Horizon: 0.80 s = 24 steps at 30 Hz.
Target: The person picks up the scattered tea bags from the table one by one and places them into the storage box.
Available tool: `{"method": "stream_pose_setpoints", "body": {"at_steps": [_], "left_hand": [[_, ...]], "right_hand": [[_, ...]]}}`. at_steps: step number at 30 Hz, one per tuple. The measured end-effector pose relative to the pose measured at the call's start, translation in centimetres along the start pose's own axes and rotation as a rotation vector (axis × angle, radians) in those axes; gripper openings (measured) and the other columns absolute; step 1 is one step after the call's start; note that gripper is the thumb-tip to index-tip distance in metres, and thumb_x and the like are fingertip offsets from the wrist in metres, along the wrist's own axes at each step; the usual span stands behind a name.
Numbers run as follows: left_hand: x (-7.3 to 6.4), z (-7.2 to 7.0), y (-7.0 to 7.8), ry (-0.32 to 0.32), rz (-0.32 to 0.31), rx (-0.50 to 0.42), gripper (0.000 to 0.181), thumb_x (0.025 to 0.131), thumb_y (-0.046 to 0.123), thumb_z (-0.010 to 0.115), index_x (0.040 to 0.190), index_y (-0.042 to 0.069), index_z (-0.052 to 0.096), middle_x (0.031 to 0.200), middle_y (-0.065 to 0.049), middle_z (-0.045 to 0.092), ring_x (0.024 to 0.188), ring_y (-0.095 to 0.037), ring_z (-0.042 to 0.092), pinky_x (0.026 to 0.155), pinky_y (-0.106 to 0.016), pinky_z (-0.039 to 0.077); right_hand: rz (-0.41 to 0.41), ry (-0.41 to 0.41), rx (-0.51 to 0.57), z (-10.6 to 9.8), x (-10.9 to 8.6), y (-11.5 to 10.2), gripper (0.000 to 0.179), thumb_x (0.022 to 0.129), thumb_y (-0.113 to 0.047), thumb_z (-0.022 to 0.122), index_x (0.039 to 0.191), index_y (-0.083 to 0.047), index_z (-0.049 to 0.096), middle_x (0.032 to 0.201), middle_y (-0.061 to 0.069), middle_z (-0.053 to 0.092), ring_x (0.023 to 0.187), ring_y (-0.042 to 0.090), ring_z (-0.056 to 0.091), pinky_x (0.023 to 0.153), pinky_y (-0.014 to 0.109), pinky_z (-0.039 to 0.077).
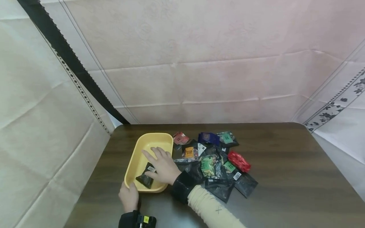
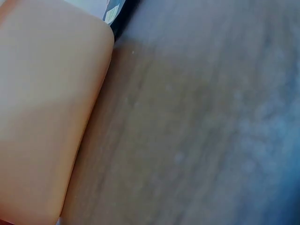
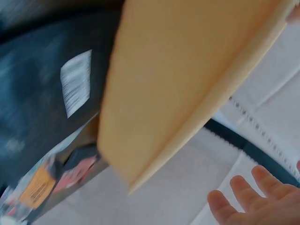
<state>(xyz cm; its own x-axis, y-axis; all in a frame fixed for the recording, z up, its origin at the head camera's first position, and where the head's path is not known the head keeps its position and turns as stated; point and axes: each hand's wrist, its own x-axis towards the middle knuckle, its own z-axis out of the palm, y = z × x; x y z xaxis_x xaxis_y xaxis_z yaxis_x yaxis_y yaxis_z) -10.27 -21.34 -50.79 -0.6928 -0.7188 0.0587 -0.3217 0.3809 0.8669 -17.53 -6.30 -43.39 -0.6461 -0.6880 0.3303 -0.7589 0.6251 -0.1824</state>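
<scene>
A yellow plastic tray (image 1: pixel 133 155) sits at the left part of the table; its outer wall (image 3: pixel 178 70) fills much of the right wrist view. At the tray's near left corner my left hand (image 1: pixel 129 198) grips the rim. A small black packet (image 1: pixel 144 180) with a white label lies inside, near the front. Over the tray hovers my right hand (image 1: pixel 165 169), fingers spread and nearly straight, partly covering that packet. Its fingers (image 3: pixel 248 194) also show above the tray's rim in the right wrist view, with nothing held.
Right of the tray lies a heap of packets: a red one (image 1: pixel 239 161), a dark blue one (image 1: pixel 209 138), an orange-labelled one (image 1: pixel 189 152) and several black ones. Brown wood table (image 1: pixel 288 171) extends to the right. Hung pale cloth (image 1: pixel 216 79) stands behind.
</scene>
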Motion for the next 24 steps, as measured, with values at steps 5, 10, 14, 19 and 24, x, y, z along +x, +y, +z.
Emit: {"method": "stream_pose_setpoints", "body": {"at_steps": [5, 10, 14, 19, 24], "left_hand": [[0.0, -0.4, -0.1, -0.014, -0.056, -0.003, 0.043, 0.087, 0.006, 0.035, 0.122, -0.017, 0.043, 0.116, -0.037, 0.047, 0.106, -0.046, 0.045, 0.09, -0.055, 0.038], [0.2, -0.8, -0.4, -0.011, -0.07, -0.009, 0.043, 0.088, 0.007, 0.034, 0.122, -0.017, 0.042, 0.117, -0.037, 0.047, 0.107, -0.047, 0.044, 0.091, -0.055, 0.036], [0.2, -0.9, -0.4, -0.021, -0.085, -0.007, 0.044, 0.088, 0.008, 0.034, 0.124, -0.016, 0.041, 0.119, -0.037, 0.045, 0.109, -0.046, 0.043, 0.093, -0.056, 0.034], [0.2, -0.6, -0.2, -0.054, -0.09, -0.014, 0.046, 0.088, 0.009, 0.032, 0.126, -0.015, 0.039, 0.122, -0.035, 0.044, 0.111, -0.045, 0.042, 0.094, -0.055, 0.034], [0.1, -0.2, -0.2, -0.067, -0.073, 0.0, 0.046, 0.088, 0.009, 0.032, 0.125, -0.017, 0.039, 0.121, -0.037, 0.044, 0.111, -0.046, 0.041, 0.094, -0.056, 0.034]], "right_hand": [[0.073, 0.021, 0.02, -1.4, -1.7, 3.3, 0.072, 0.083, -0.043, 0.058, 0.144, -0.019, 0.029, 0.138, 0.016, 0.035, 0.125, 0.033, 0.031, 0.096, 0.053, 0.033], [0.154, 0.063, 0.027, -2.6, -4.4, 7.6, 0.071, 0.08, -0.038, 0.063, 0.141, -0.014, 0.035, 0.135, 0.019, 0.037, 0.123, 0.037, 0.033, 0.09, 0.058, 0.036], [0.267, 0.034, 0.025, -3.6, -7.2, 10.6, 0.071, 0.08, -0.037, 0.063, 0.141, -0.015, 0.034, 0.138, 0.019, 0.034, 0.125, 0.036, 0.029, 0.09, 0.06, 0.035], [0.397, 0.023, -0.019, -4.4, -11.0, 13.9, 0.072, 0.078, -0.035, 0.066, 0.14, -0.014, 0.037, 0.138, 0.021, 0.033, 0.124, 0.04, 0.029, 0.087, 0.064, 0.035], [0.555, -0.023, -0.037, -4.9, -14.3, 16.6, 0.08, 0.068, -0.027, 0.069, 0.14, -0.012, 0.036, 0.138, 0.023, 0.031, 0.123, 0.044, 0.026, 0.08, 0.068, 0.035]]}}
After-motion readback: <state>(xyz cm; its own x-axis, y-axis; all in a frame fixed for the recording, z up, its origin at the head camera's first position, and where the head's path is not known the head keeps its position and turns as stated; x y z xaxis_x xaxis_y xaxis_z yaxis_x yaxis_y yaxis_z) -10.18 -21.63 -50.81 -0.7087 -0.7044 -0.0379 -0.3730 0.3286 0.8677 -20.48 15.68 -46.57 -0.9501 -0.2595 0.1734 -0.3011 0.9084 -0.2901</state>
